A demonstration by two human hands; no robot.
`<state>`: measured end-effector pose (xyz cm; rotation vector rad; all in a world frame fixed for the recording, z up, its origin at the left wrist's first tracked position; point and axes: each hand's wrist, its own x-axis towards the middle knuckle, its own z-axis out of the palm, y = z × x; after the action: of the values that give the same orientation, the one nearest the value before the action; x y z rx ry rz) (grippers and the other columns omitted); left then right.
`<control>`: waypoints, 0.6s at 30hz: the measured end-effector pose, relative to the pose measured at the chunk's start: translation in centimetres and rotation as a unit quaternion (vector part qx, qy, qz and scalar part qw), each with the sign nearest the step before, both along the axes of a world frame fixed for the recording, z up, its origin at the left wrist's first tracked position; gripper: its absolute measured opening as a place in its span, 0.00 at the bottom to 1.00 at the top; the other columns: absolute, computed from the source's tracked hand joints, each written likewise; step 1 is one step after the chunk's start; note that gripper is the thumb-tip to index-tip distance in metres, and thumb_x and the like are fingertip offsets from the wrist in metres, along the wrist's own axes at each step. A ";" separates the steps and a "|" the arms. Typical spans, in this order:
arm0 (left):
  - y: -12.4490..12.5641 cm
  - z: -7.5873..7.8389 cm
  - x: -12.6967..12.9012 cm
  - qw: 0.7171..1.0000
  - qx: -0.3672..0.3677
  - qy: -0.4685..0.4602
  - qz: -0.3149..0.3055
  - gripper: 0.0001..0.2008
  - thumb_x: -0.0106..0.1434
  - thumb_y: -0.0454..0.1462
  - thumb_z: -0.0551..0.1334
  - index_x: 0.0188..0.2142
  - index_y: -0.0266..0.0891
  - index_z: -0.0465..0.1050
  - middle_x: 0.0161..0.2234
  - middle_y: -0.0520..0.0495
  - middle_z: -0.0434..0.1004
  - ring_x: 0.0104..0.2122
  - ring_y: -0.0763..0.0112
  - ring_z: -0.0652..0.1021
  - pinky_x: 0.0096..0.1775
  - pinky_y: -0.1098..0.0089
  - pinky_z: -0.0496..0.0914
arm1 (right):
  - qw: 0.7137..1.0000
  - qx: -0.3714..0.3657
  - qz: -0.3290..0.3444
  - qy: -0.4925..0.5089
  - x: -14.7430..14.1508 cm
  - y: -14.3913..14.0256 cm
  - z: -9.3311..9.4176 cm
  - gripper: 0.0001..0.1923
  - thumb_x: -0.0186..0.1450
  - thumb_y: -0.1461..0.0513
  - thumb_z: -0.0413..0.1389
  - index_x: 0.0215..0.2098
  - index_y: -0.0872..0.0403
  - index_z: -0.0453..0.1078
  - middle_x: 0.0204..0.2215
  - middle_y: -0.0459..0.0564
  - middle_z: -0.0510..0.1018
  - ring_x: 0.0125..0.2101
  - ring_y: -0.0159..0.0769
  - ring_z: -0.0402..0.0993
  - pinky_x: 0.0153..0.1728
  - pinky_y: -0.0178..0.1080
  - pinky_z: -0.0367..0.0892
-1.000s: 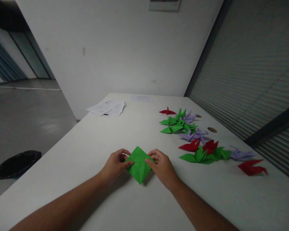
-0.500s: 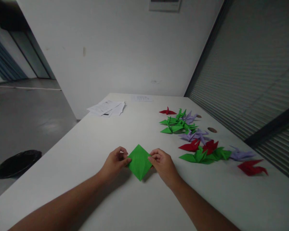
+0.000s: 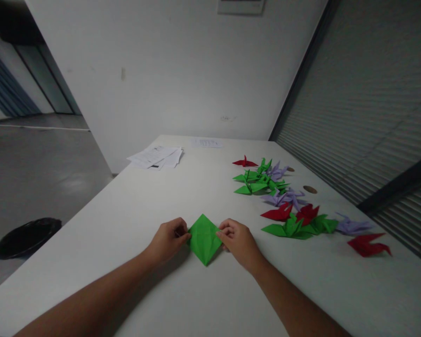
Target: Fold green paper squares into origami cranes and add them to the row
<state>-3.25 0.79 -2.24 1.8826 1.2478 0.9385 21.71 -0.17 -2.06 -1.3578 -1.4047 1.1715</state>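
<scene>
Green folded paper, diamond-shaped, flat on white counter, near front edge. Left hand pinching its left corner, fingers closed on paper; right hand pinching its right corner likewise. Off to right, well apart: scattered origami cranes in green, red, lilac. Far side of counter: loose printed sheets.

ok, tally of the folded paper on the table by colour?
Red cranes: 4
Purple cranes: about 4, some overlap
Green cranes: about 6, piled together so hard to separate
Green folded sheet, pinched between left hand and right hand: 1
Total: about 15
</scene>
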 end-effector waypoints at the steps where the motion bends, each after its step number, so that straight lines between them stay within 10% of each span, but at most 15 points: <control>1: -0.2 0.1 0.0 0.998 0.047 0.053 -0.005 0.01 0.59 0.33 0.64 0.32 0.38 0.73 0.31 0.46 0.75 0.33 0.64 0.76 0.35 0.64 0.73 | 1.000 0.008 0.003 -0.027 0.0 0.0 -0.1 0.08 0.59 0.58 0.62 0.33 0.53 0.69 0.22 0.42 0.75 0.20 0.32 0.71 0.19 0.32 0.65; 9: -1.2 0.6 1.0 0.913 0.245 0.230 -0.231 0.17 0.70 0.32 0.58 0.55 0.40 0.77 0.59 0.35 0.75 0.59 0.52 0.75 0.60 0.54 0.71 | 0.943 0.111 0.045 -0.311 0.0 -0.3 0.2 0.06 0.59 0.68 0.63 0.33 0.53 0.73 0.26 0.46 0.79 0.28 0.37 0.75 0.32 0.38 0.70; 14: -1.0 -0.1 1.1 0.891 0.253 0.286 -0.245 0.20 0.70 0.35 0.59 0.60 0.43 0.74 0.63 0.33 0.71 0.61 0.47 0.74 0.60 0.49 0.71 | 0.872 0.279 0.135 -0.380 0.2 -0.6 0.9 0.16 0.60 0.68 0.65 0.46 0.53 0.77 0.49 0.57 0.80 0.51 0.49 0.73 0.56 0.51 0.69; 18: -0.9 0.0 0.8 0.888 0.240 0.296 -0.256 0.21 0.70 0.35 0.60 0.62 0.44 0.73 0.65 0.32 0.68 0.63 0.46 0.72 0.61 0.47 0.69 | 0.851 0.281 0.272 -0.352 0.1 -1.0 0.9 0.24 0.65 0.66 0.61 0.59 0.54 0.73 0.63 0.58 0.73 0.63 0.46 0.68 0.65 0.49 0.63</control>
<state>-2.43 -0.14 -2.27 2.8552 0.7622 0.4026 21.85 -1.14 -1.19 -1.0011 -2.5427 0.4601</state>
